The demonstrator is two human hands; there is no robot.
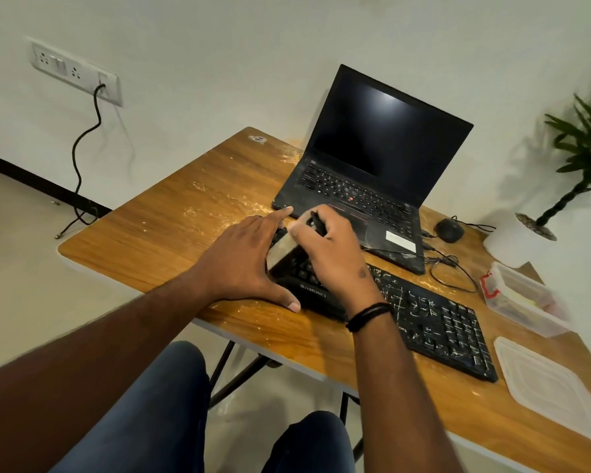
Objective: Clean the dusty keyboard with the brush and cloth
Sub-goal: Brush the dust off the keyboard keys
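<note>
A black dusty keyboard lies slantwise on the wooden table, its keys streaked with white powder. My right hand grips a brush with pale bristles and a dark handle, and the bristles press on the keyboard's left end. My left hand rests flat against the keyboard's left edge, fingers straight, thumb on the table by the front corner. No cloth is in view.
An open black laptop stands behind the keyboard. A mouse and cables lie to its right. A clear plastic box and its lid sit at the right edge. White powder dusts the table. A potted plant stands far right.
</note>
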